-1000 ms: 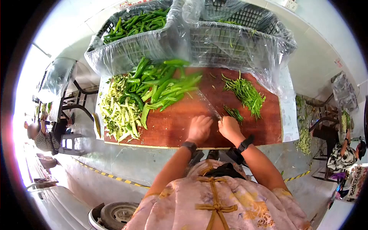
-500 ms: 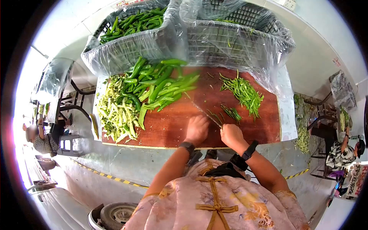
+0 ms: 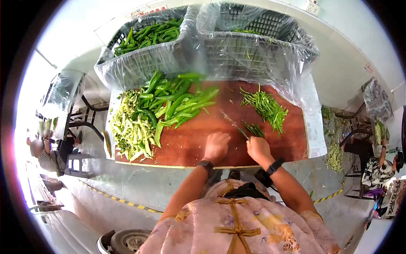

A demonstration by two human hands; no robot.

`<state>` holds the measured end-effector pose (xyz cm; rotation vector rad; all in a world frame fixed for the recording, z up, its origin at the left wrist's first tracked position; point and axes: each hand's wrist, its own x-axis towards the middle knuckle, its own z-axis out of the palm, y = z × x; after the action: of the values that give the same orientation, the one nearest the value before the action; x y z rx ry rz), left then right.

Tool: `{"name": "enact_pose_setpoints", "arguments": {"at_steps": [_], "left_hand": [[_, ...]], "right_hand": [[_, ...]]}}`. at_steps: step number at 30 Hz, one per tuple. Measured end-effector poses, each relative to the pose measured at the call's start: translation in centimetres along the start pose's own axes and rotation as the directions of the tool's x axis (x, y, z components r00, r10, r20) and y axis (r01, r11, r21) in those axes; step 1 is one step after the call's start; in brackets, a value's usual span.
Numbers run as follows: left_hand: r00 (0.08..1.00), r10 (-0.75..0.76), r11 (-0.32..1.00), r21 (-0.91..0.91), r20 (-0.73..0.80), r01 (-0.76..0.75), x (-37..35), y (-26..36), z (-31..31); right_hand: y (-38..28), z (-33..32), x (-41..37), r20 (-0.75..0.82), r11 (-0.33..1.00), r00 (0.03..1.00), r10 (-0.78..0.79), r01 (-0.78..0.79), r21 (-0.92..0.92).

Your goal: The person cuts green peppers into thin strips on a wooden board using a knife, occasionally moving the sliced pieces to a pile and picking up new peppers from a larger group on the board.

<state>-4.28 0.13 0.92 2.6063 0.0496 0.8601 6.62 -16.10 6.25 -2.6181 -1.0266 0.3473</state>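
My right hand (image 3: 259, 150) is closed round the handle of a thin-bladed knife (image 3: 235, 125). The blade slants up and left over the wooden board (image 3: 190, 148), its tip blurred. To its left, my left hand (image 3: 217, 147) rests low over the board with fingers curled; whatever they may hold is hidden. A small bunch of cut green strips (image 3: 253, 129) lies just beyond my right hand. Farther back is a larger heap of thin green strips (image 3: 267, 106). Long green peppers (image 3: 177, 99), some slit or halved, are piled left of centre. Beside them lies a pale heap of pepper cores and seeds (image 3: 132, 131).
Two plastic-lined crates stand behind the board: the left crate (image 3: 139, 61) holds whole green peppers, the right crate (image 3: 258, 51) some green pieces. One person (image 3: 53, 156) sits far left, another (image 3: 376, 167) far right. A stool (image 3: 78, 165) stands at left.
The knife has shifted right, away from my left hand, and its blade is steeper in view. My right hand moved slightly right. The whole view has tilted a little; the piles look the same.
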Motion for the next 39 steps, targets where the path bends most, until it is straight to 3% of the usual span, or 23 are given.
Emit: {"name": "enact_pose_setpoints", "arguments": {"at_steps": [2, 4, 5, 6, 8, 11, 20, 27, 33, 37, 38, 39], "left_hand": [[1.000, -0.019, 1.000, -0.016, -0.001, 0.019, 0.2, 0.3, -0.2], [0.958, -0.288, 0.957, -0.029, -0.002, 0.288, 0.2, 0.4, -0.6], [0.960, -0.281, 0.959, -0.029, -0.005, 0.281, 0.3, 0.3, -0.7], [0.935, -0.343, 0.939, -0.065, -0.086, 0.339, 0.3, 0.1, -0.7], [0.882, -0.443, 0.896, -0.111, -0.158, 0.430, -0.1, -0.5, 0.1], [0.900, -0.415, 0.909, -0.085, -0.134, 0.407, -0.1, -0.4, 0.4], [0.900, -0.427, 0.904, -0.037, -0.084, 0.426, -0.6, -0.9, 1.1], [0.918, -0.382, 0.924, -0.013, -0.111, 0.383, -0.2, -0.5, 0.8], [0.916, -0.375, 0.926, -0.018, -0.142, 0.376, -0.2, -0.6, 0.9], [0.914, -0.385, 0.923, -0.040, -0.128, 0.383, 0.2, -0.4, 0.0], [0.907, -0.391, 0.919, -0.018, -0.153, 0.393, 0.5, -0.5, -0.4], [0.901, -0.396, 0.915, 0.003, -0.177, 0.403, 0.7, -0.6, -0.8]], "right_hand": [[1.4, -0.4, -1.6, -0.037, 0.999, 0.999, -0.029, 0.028, -0.015], [2.7, -0.5, -3.8, -0.072, 0.998, 0.996, -0.058, 0.056, -0.029], [3.2, -0.6, -4.9, -0.072, 0.989, 0.988, -0.135, 0.130, -0.064], [3.6, -0.6, -5.8, -0.069, 0.974, 0.975, -0.211, 0.204, -0.100], [4.4, 0.0, -6.9, -0.035, 0.976, 0.983, -0.182, 0.176, -0.131], [5.1, 0.4, -7.0, 0.021, 0.975, 0.992, -0.128, 0.130, -0.180], [9.3, 1.0, -1.0, -0.250, 0.945, 0.955, -0.162, 0.077, -0.319], [10.2, -3.0, 3.8, -0.212, 0.937, 0.977, -0.029, -0.047, -0.345], [10.3, -5.9, 6.1, -0.336, 0.983, 0.938, 0.087, -0.136, -0.124], [8.7, -5.7, 3.8, -0.339, 0.999, 0.941, -0.005, 0.017, 0.031], [8.0, -5.1, 2.9, -0.399, 0.999, 0.917, -0.022, 0.034, 0.023], [7.1, -5.5, 1.7, -0.304, 0.999, 0.952, 0.012, 0.001, 0.043]]}}
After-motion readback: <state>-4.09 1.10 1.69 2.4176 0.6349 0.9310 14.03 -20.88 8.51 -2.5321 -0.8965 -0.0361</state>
